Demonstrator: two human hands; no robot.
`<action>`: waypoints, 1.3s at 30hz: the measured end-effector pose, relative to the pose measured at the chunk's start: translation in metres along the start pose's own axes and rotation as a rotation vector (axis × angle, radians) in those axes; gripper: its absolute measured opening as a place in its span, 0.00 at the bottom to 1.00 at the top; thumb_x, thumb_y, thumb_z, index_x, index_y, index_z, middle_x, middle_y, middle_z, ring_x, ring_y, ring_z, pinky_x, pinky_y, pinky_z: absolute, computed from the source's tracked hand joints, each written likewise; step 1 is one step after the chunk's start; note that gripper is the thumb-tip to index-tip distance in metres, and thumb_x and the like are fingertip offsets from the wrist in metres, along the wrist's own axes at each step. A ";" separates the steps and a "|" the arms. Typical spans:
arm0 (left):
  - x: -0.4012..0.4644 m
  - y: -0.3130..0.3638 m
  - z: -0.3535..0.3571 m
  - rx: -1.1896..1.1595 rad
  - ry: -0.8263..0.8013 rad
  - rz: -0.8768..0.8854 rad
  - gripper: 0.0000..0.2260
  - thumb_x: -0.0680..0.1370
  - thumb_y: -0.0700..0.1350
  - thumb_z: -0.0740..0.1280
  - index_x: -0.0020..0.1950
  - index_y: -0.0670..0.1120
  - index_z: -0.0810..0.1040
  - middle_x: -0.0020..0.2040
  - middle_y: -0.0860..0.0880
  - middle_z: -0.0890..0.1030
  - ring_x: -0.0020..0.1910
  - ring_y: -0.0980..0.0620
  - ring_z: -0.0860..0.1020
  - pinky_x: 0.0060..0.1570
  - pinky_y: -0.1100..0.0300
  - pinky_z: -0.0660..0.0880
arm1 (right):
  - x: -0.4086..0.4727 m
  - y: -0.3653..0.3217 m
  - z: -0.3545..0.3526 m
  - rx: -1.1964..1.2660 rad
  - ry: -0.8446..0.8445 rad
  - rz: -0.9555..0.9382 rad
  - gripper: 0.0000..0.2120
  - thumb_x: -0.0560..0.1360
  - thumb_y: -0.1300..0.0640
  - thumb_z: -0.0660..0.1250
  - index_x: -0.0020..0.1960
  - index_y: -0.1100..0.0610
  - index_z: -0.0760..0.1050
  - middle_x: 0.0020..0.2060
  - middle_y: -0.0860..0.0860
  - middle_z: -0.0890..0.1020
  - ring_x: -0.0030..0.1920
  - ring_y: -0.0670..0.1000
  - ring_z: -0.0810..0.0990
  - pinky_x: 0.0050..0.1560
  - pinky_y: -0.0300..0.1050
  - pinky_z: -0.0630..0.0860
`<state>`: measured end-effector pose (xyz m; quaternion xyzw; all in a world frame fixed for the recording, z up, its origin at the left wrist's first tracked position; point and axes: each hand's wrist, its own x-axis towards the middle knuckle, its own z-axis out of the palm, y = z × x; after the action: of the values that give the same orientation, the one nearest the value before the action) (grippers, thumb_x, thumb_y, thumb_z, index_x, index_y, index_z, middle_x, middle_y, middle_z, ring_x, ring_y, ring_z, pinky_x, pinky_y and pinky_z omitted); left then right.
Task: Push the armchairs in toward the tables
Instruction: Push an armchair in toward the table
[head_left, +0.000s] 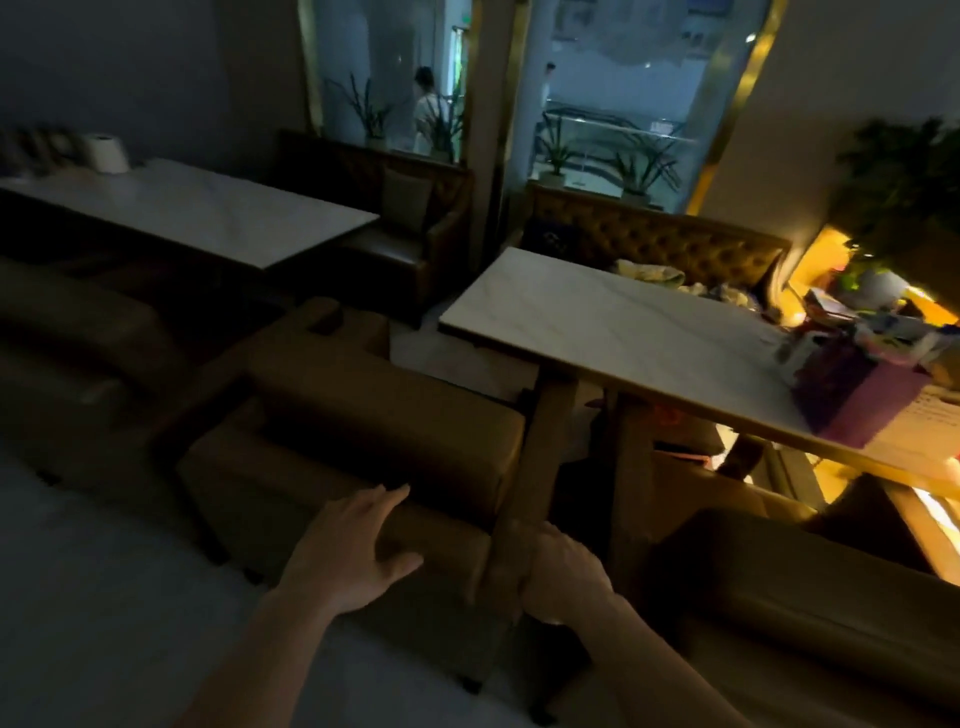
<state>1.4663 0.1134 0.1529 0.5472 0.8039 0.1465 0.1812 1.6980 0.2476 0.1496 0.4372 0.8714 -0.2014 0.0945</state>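
A tan armchair (384, 415) stands in front of me, its seat facing the white marble table (597, 317) on the right. My left hand (353, 551) lies flat with fingers spread on top of the chair's backrest. My right hand (556, 577) is closed around the near end of the chair's wooden armrest (540, 457), which reaches under the table edge. A second tan armchair (810, 597) stands close on the right at the same table. Another armchair (67, 338) sits at the left by a second white table (208, 208).
Tufted brown sofas (665, 239) line the far side of both tables under the windows. A purple box (857, 389) and clutter sit on the right table. A paper roll (106, 151) stands on the left table. Grey floor (104, 597) lies at lower left.
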 end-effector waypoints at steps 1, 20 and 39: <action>0.002 -0.023 -0.003 -0.007 0.022 -0.027 0.39 0.73 0.70 0.65 0.78 0.63 0.51 0.80 0.56 0.56 0.77 0.49 0.57 0.74 0.48 0.60 | 0.016 -0.014 0.008 -0.009 -0.005 -0.003 0.33 0.72 0.36 0.67 0.74 0.41 0.61 0.67 0.50 0.71 0.67 0.57 0.73 0.63 0.54 0.73; 0.141 -0.312 -0.044 0.134 -0.114 -0.123 0.39 0.74 0.67 0.67 0.79 0.56 0.56 0.79 0.51 0.61 0.77 0.50 0.58 0.74 0.51 0.57 | 0.234 -0.167 0.117 0.092 -0.108 0.256 0.40 0.75 0.35 0.63 0.80 0.43 0.46 0.81 0.55 0.50 0.80 0.60 0.48 0.76 0.59 0.56; 0.247 -0.385 0.028 0.206 -0.160 0.191 0.39 0.72 0.68 0.67 0.78 0.61 0.54 0.80 0.49 0.56 0.79 0.44 0.49 0.76 0.42 0.51 | 0.248 -0.180 0.199 -0.029 0.172 0.506 0.43 0.74 0.28 0.55 0.81 0.44 0.40 0.80 0.60 0.45 0.79 0.63 0.40 0.75 0.71 0.49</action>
<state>1.0783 0.2071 -0.0718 0.6467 0.7420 0.0356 0.1728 1.4025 0.2442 -0.0660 0.6553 0.7420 -0.1208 0.0736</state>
